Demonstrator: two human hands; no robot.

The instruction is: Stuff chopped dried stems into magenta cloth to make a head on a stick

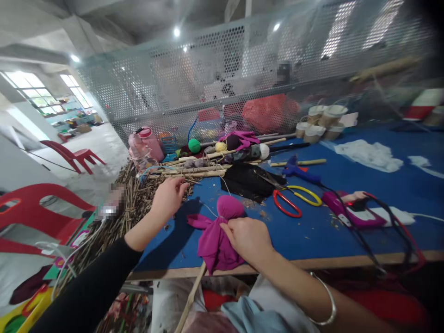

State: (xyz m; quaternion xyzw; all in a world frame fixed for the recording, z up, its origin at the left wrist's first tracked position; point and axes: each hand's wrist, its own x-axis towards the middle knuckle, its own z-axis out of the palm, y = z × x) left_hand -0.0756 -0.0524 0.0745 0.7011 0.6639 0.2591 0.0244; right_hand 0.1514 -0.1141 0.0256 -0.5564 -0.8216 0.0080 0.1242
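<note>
My right hand (247, 239) is closed on a magenta cloth bundle (218, 231) with a rounded head, mounted on a wooden stick (190, 298) that runs down off the table's front edge. My left hand (169, 196) is raised to the left over the blue table (312, 231), fingers pinched together near a thin white thread (208, 208) that leads toward the bundle. Whether the fingers hold the thread is not clear.
Scissors (294, 199) with red and yellow handles, black cloth (249, 181) and a blue glue gun (298, 171) lie behind the bundle. A pile of twigs (125, 208) sits at the left. Sticks, yarn balls, cups (321, 122), white cloth and a mesh fence lie beyond. Red chairs stand at the left.
</note>
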